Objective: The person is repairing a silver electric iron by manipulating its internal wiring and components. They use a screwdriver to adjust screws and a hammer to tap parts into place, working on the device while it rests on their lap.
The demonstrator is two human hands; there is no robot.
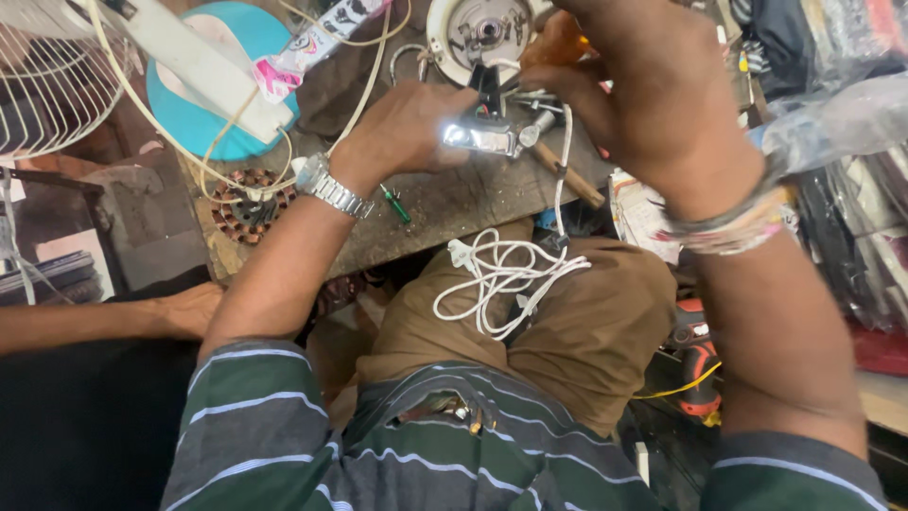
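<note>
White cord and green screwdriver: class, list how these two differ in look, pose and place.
The white cord is long, limp and lies in loose loops on the person's lap; the green screwdriver is short, stiff and straight, lying on the wooden bench. The cord runs up toward the hands; the screwdriver lies by the left wrist, seemingly untouched. Both are slender.

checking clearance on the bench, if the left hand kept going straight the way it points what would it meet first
The left hand points right, toward the shiny metal part at its fingertips. It seems to touch that already, with the right hand just beyond. Depth is unclear.
</note>
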